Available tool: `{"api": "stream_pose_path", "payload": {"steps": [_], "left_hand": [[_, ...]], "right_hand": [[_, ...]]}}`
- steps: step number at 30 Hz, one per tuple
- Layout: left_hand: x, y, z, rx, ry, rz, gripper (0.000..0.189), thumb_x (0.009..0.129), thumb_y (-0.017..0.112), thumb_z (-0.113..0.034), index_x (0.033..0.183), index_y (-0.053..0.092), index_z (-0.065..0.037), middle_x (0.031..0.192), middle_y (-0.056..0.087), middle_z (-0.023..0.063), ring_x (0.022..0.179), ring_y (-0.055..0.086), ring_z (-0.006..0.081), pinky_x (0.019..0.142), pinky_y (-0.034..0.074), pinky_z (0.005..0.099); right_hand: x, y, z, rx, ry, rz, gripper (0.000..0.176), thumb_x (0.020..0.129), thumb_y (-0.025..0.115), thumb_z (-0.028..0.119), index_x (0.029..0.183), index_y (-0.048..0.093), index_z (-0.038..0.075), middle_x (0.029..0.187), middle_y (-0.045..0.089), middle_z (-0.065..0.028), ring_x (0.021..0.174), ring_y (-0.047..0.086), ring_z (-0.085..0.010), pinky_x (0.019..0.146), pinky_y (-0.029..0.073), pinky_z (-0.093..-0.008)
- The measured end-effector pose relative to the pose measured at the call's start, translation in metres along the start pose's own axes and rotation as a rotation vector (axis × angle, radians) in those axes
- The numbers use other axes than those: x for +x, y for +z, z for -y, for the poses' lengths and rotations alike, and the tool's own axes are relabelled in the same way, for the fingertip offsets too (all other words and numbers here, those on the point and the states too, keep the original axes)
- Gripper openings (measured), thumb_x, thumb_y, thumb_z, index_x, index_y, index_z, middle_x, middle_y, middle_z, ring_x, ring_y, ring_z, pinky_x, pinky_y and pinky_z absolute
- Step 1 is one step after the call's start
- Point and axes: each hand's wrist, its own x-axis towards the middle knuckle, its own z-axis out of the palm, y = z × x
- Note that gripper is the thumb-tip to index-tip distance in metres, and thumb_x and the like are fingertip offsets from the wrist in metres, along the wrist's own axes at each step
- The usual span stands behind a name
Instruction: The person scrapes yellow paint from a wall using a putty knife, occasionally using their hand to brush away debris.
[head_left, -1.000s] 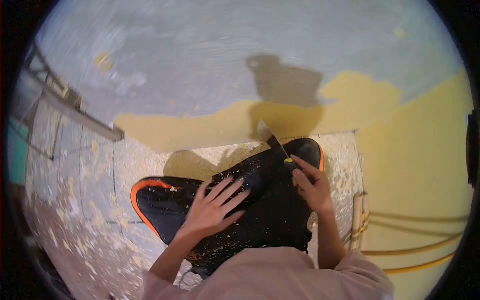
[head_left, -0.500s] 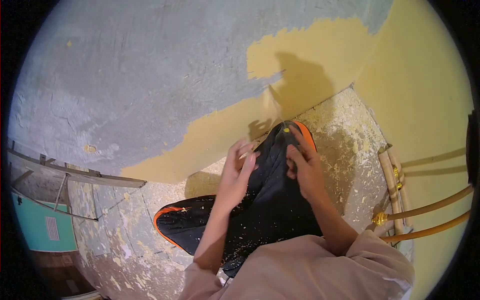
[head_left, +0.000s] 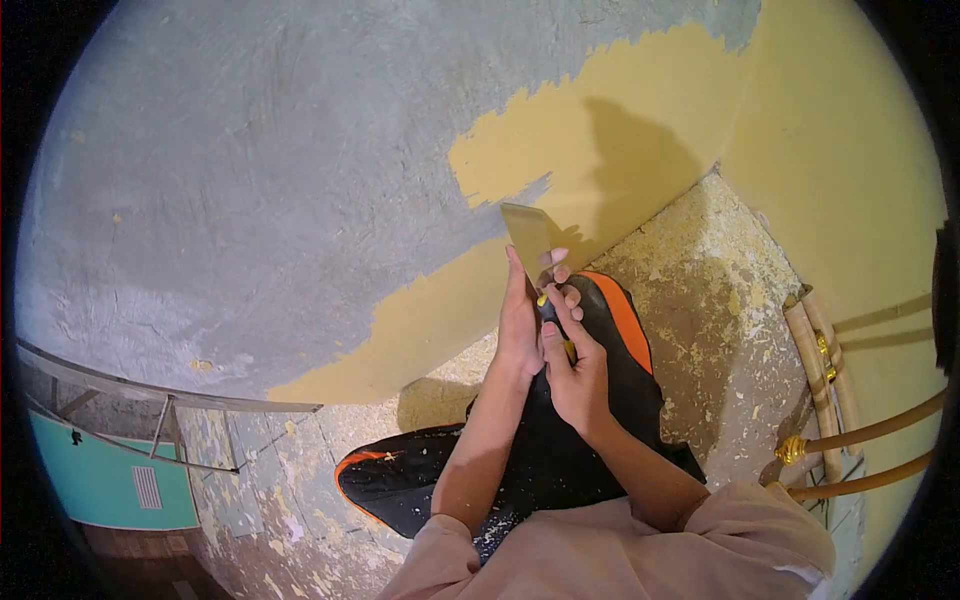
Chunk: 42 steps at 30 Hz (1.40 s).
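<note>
A paint scraper point(head_left: 528, 228) with a broad flat metal blade and a black and yellow handle is raised in front of the wall, its blade pointing up. My right hand point(head_left: 578, 385) is closed round its handle, with the index finger stretched along it. Against the blade's lower part and the handle's top lies my left hand point(head_left: 520, 335), its thumb side to the left and fingertips showing on the right. Part of the handle is hidden by the hands. Behind the blade, the wall has ragged grey paint point(head_left: 300, 200) beside bare yellow patches point(head_left: 640, 90).
Paint flakes cover the floor point(head_left: 700, 370). My knees, in black trousers with orange stripes point(head_left: 625, 320), are bent below my hands. Brown pipes point(head_left: 870, 430) with gold fittings stand at the right. A wooden strip point(head_left: 170, 387) and a teal panel point(head_left: 120, 470) are at the left.
My left hand, apart from the scraper before, has moved right and up onto it. The blade, seen nearly edge-on earlier, has turned to show its flat face. The view has shifted slightly.
</note>
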Motion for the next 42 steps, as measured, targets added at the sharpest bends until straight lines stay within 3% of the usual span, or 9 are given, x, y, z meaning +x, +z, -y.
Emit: {"api": "stream_pose_path", "payload": {"steps": [7, 11, 12, 18, 30, 33, 36, 38, 42], "left_hand": [[0.018, -0.010, -0.011, -0.090, -0.105, 0.016, 0.054, 0.089, 0.037, -0.058, 0.100, 0.045, -0.005, 0.073, 0.042, 0.0016, 0.056, 0.045, 0.0139, 0.051, 0.046, 0.0259], [0.016, -0.008, -0.014, -0.287, -0.185, 0.144, 0.060, 0.090, 0.033, -0.060, 0.103, 0.048, -0.003, 0.072, 0.043, 0.0026, 0.054, 0.045, 0.0135, 0.050, 0.043, 0.0236], [0.007, 0.006, -0.010, -0.102, -0.046, 0.081, 0.064, 0.090, 0.030, -0.061, 0.106, 0.048, -0.002, 0.072, 0.043, 0.0033, 0.054, 0.044, 0.0131, 0.049, 0.041, 0.0229], [0.002, 0.003, -0.005, 0.130, 0.166, -0.022, 0.075, 0.090, 0.020, -0.064, 0.104, 0.050, 0.003, 0.069, 0.041, 0.0033, 0.048, 0.041, 0.0124, 0.041, 0.033, 0.0221], [0.003, 0.015, -0.021, 0.109, -0.020, -0.203, 0.072, 0.084, 0.019, -0.072, 0.087, 0.048, -0.006, 0.059, 0.031, -0.0022, 0.045, 0.029, 0.0084, 0.039, 0.026, 0.0204], [-0.001, 0.006, -0.030, 0.265, -0.088, -0.200, 0.075, 0.082, 0.017, -0.075, 0.084, 0.048, -0.007, 0.058, 0.030, -0.0028, 0.047, 0.031, 0.0077, 0.042, 0.027, 0.0206], [-0.003, 0.007, -0.038, 0.422, -0.070, -0.235, 0.076, 0.082, 0.016, -0.075, 0.082, 0.048, -0.006, 0.057, 0.031, -0.0023, 0.045, 0.030, 0.0084, 0.042, 0.026, 0.0217], [-0.002, 0.006, -0.040, 0.475, -0.075, -0.220, 0.078, 0.082, 0.016, -0.074, 0.084, 0.049, -0.004, 0.057, 0.032, -0.0017, 0.046, 0.032, 0.0096, 0.043, 0.029, 0.0231], [0.008, 0.021, -0.050, 0.572, 0.003, -0.136, 0.079, 0.083, 0.016, -0.073, 0.087, 0.050, -0.002, 0.057, 0.031, -0.0013, 0.048, 0.035, 0.0106, 0.046, 0.032, 0.0244]], "right_hand": [[0.004, 0.007, 0.018, 0.048, 0.040, -0.005, 0.035, 0.092, 0.045, 0.011, 0.126, 0.048, 0.000, 0.113, 0.057, -0.0239, 0.104, 0.057, -0.0198, 0.084, 0.045, -0.0307], [0.009, 0.001, 0.011, -0.179, -0.179, -0.033, 0.033, 0.089, 0.047, 0.007, 0.121, 0.052, 0.000, 0.101, 0.059, -0.0263, 0.096, 0.061, -0.0343, 0.079, 0.048, -0.0352], [0.011, -0.003, 0.016, -0.245, -0.174, -0.051, 0.033, 0.087, 0.048, 0.005, 0.119, 0.054, 0.001, 0.100, 0.060, -0.0260, 0.095, 0.059, -0.0379, 0.078, 0.048, -0.0364], [0.012, 0.006, 0.000, -0.225, -0.274, -0.011, 0.033, 0.085, 0.049, 0.002, 0.118, 0.054, 0.000, 0.102, 0.060, -0.0252, 0.095, 0.061, -0.0360, 0.077, 0.049, -0.0355], [0.009, 0.014, 0.000, -0.379, -0.275, -0.068, 0.034, 0.082, 0.051, -0.001, 0.116, 0.054, -0.002, 0.089, 0.061, -0.0236, 0.081, 0.062, -0.0374, 0.066, 0.049, -0.0373], [0.003, 0.029, -0.003, -0.337, -0.250, -0.090, 0.038, 0.083, 0.046, -0.005, 0.120, 0.051, -0.002, 0.087, 0.062, -0.0228, 0.080, 0.065, -0.0283, 0.066, 0.047, -0.0302], [0.002, 0.040, -0.006, -0.222, -0.214, -0.099, 0.035, 0.083, 0.051, 0.001, 0.117, 0.052, -0.004, 0.086, 0.061, -0.0247, 0.080, 0.062, -0.0368, 0.063, 0.048, -0.0370], [0.002, 0.041, -0.003, -0.236, -0.186, -0.103, 0.034, 0.086, 0.045, -0.002, 0.119, 0.050, -0.005, 0.087, 0.062, -0.0218, 0.081, 0.062, -0.0165, 0.067, 0.046, -0.0283], [0.016, 0.043, 0.014, -0.229, -0.156, -0.144, 0.031, 0.088, 0.045, 0.002, 0.118, 0.050, -0.007, 0.084, 0.063, -0.0171, 0.079, 0.058, -0.0122, 0.067, 0.044, -0.0254]]}}
